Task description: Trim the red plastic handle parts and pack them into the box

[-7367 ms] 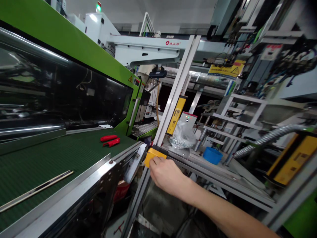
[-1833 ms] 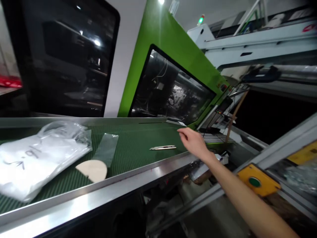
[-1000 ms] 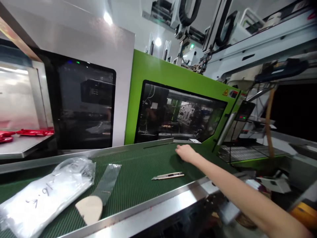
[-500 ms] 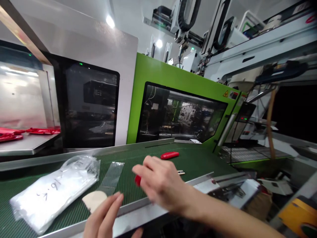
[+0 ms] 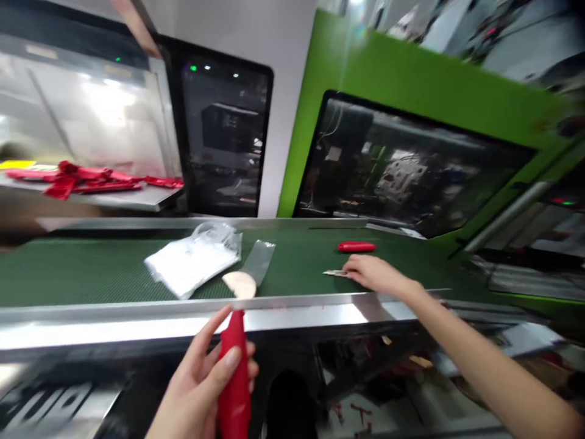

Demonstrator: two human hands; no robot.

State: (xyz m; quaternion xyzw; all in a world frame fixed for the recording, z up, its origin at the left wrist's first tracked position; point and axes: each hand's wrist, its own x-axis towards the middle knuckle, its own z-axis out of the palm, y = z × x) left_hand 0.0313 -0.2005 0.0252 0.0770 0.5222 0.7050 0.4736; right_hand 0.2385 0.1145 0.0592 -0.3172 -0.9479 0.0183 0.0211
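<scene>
My left hand (image 5: 205,372) is wrapped round a long red plastic part (image 5: 235,378), held upright in front of the conveyor's near rail. On the green belt, my right hand (image 5: 372,272) has its fingertips closed on a slim pointed metal knife (image 5: 336,273), whose tip points left. Most of its handle is hidden by the fingers. Just beyond that hand lies another red plastic part (image 5: 356,247). A cream-coloured rounded piece (image 5: 241,284) rests by the near rail, partly against a clear plastic strip (image 5: 259,259).
A clear bag with white contents (image 5: 194,259) lies on the belt (image 5: 114,268) at left. Metal rails (image 5: 292,317) edge the conveyor. Several red parts (image 5: 98,178) sit on a ledge at far left. A green machine (image 5: 411,73) stands behind.
The red part has passed from my right hand to my left. My right hand has moved right and taken hold of the knife on the belt. The view has tilted down and left.
</scene>
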